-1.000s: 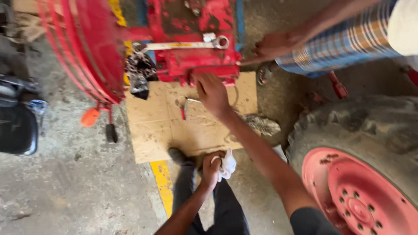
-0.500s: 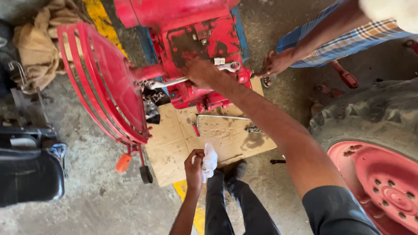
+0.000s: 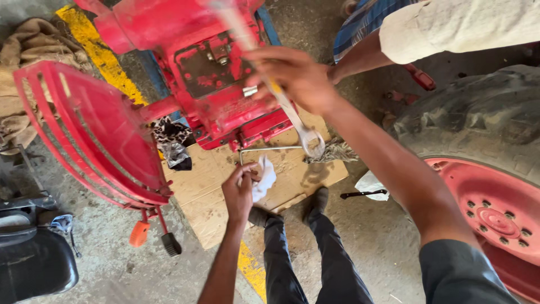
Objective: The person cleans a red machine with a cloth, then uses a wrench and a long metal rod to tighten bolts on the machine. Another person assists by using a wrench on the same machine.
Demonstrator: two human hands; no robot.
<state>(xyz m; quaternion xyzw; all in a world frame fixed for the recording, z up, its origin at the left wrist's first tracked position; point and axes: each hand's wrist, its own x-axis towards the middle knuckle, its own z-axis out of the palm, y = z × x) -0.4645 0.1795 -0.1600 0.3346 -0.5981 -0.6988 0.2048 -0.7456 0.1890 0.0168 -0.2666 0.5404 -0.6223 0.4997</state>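
Looking down, we see our right hand closed around a long silver wrench. Our grip is wrapped tight on the middle of it. The wrench is tilted, with its ring end hanging low over the cardboard sheet and its top end blurry in front of the red machine.

Our left hand is lower down, in front of our legs. Its fingers are pinching a small white cloth, and the cloth sticks out to the side of the hand. This hand is over the cardboard and well apart from the wrench.

A bent metal rod lies on the cardboard just under the machine. A frayed bit of rag lies beside the ring end of the wrench. A red curved guard sticks out from the machine, with an orange pedal and a black pedal under it.

A big black tyre with a red wheel stands next to our right arm. Another person's arm reaches in from the top, in a pale sleeve. A small dark tool lies on the floor near a scrap of white paper. A yellow line is painted on the floor.
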